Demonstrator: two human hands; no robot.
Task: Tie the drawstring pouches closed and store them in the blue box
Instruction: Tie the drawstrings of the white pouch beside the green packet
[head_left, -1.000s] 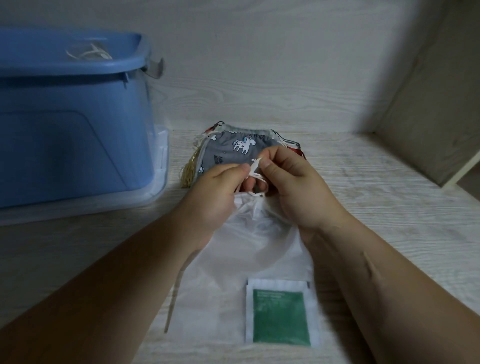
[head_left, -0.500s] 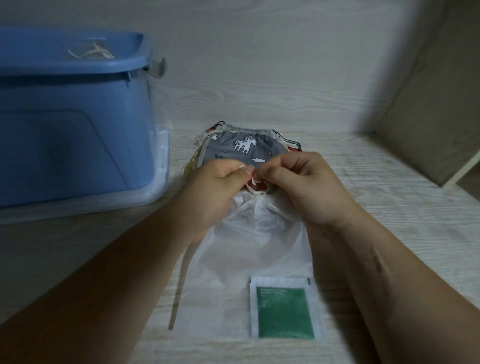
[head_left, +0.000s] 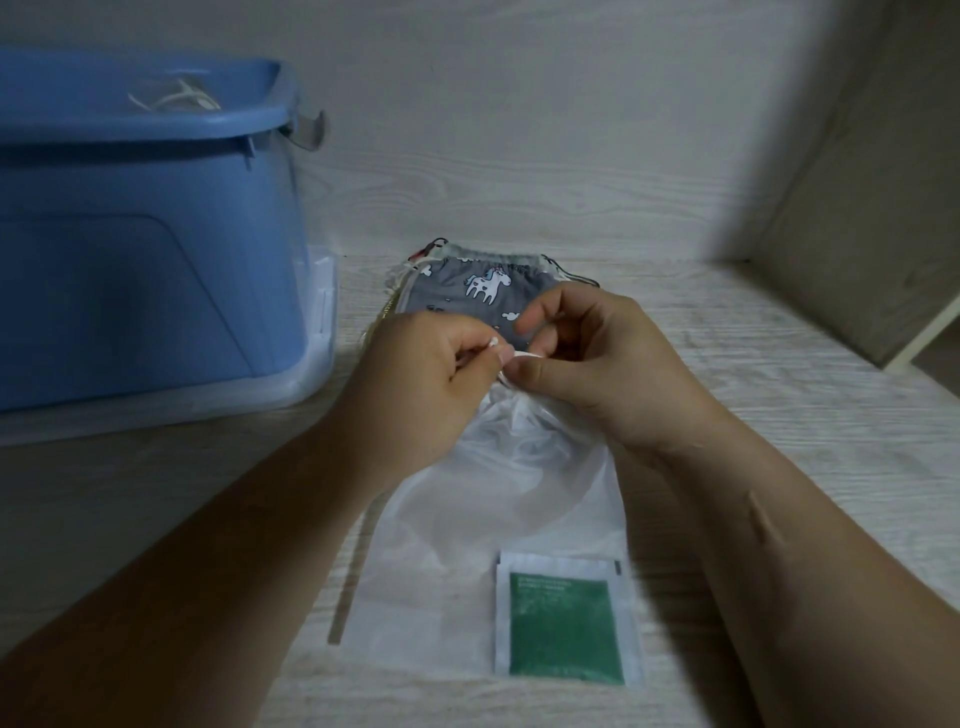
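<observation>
Just right of the blue box (head_left: 130, 260), the sheer white pouch (head_left: 493, 519) is laid flat; its drawstring (head_left: 525, 354) is pinched at the gathered neck by the left hand (head_left: 431, 384) and the right hand (head_left: 602, 364); a grey unicorn pouch (head_left: 467, 291) is seen behind them.

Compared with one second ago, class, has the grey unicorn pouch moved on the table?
No. The grey unicorn pouch lies in the same spot, just as far to the right of the blue box as before.
</observation>
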